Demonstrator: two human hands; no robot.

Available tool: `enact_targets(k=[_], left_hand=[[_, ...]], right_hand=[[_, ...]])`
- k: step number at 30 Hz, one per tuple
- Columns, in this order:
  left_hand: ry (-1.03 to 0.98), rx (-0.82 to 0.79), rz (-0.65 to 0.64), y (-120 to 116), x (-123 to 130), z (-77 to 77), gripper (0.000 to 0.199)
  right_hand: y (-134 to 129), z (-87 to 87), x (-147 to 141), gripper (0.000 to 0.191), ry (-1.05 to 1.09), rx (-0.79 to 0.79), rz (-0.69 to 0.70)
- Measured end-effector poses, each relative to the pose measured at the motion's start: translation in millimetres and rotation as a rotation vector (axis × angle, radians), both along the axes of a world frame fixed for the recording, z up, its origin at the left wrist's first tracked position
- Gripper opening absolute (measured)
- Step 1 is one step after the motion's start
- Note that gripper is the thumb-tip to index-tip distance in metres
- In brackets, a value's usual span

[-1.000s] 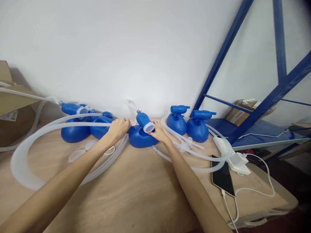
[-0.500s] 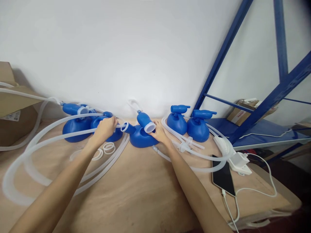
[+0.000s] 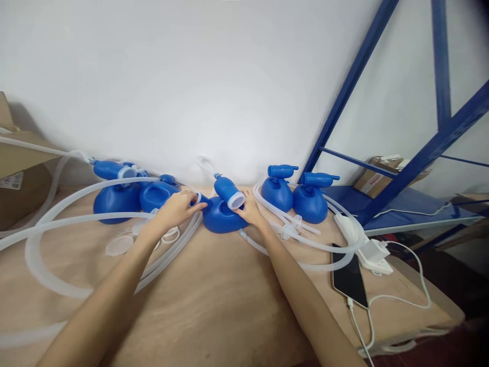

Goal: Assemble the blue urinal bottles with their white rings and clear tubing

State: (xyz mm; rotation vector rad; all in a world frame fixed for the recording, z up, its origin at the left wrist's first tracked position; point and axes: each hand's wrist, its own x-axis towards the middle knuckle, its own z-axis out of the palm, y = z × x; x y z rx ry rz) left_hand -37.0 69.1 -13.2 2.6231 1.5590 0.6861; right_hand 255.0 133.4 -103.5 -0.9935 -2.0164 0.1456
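Before me on the table sits a blue plastic urinal bottle, with a side neck that has a pale rim. My left hand is closed around that neck; its fingers partly hide the rim. A blue funnel head with a white ring at its wide mouth lies over the bottle, and a thin clear tube runs from its far tip. My right hand grips the bottle's right side, thumb by the ring. A thick translucent hose ends close to my left forearm.
More blue bottles stand left and right. Coiled tubes, white rings and a clear disc lie around. A phone and power strip are right, beside a blue rack. A cardboard box is left.
My left hand has let go of the thick hose and moved right onto the bottle's neck. The hose has dropped back to the left. My right hand stays on the bottle.
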Motion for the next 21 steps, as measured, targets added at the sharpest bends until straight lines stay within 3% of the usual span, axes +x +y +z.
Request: enact_targets(k=[6, 12, 17, 19, 21], left_hand=[[-0.207, -0.133, -0.093, -0.6, 2.3, -1.1, 0.051], [-0.260, -0.238, -0.127, -0.3, -5.2, 5.3, 0.049], [-0.488, -0.341, -0.122, -8.7, -14.5, 16.5, 0.052], [-0.469, -0.356, -0.088, -16.3, -24.6, 26.2, 0.050], [-0.288, -0.360, -0.011, -23.9, -38.0, 37.0, 0.049]], right_hand=[[1.6, -3.1, 1.0, 0.039, -0.001, 0.024, 0.052], [-1.9, -2.3, -2.5, 0.039, 0.004, -0.012, 0.070], [-4.6, -2.7, -2.3, 0.043, 0.037, -0.019, 0.074], [-5.0, -2.6, -1.8, 0.044, 0.058, -0.018, 0.067], [-5.0, -2.2, -1.9, 0.045, 0.065, -0.021, 0.051]])
